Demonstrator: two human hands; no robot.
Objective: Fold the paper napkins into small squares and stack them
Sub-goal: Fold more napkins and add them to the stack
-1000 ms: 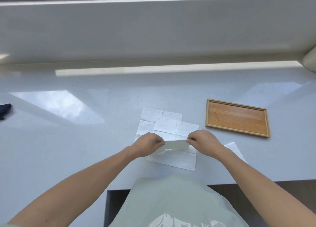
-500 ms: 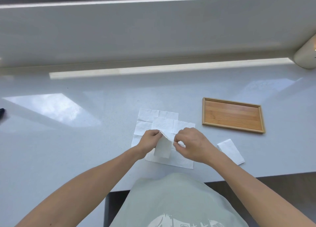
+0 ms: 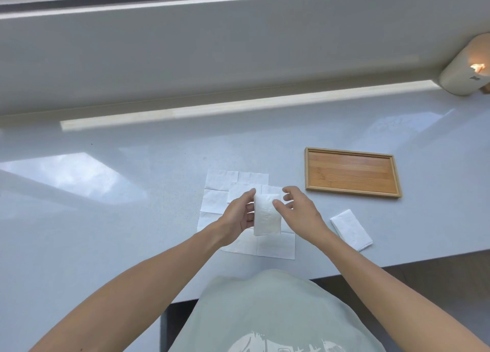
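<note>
A folded white napkin [image 3: 266,215] stands upright above the counter, held along its left edge by my left hand [image 3: 240,214]. My right hand [image 3: 298,210] hovers just right of it, fingers apart, thumb tip near its right edge. Beneath both hands lie unfolded white napkins [image 3: 220,192], overlapping and creased into squares. A finished folded napkin [image 3: 351,229] rests flat on the counter to the right, near the front edge.
An empty bamboo tray [image 3: 351,172] sits at the right of the pale grey counter [image 3: 132,232]. A cream cylindrical object [image 3: 465,68] stands at the far right against the window ledge. The counter's front edge runs just below the napkins.
The napkin went from a wide strip stretched between both hands to a narrow upright rectangle. My right hand has let go and opened; my left hand keeps hold.
</note>
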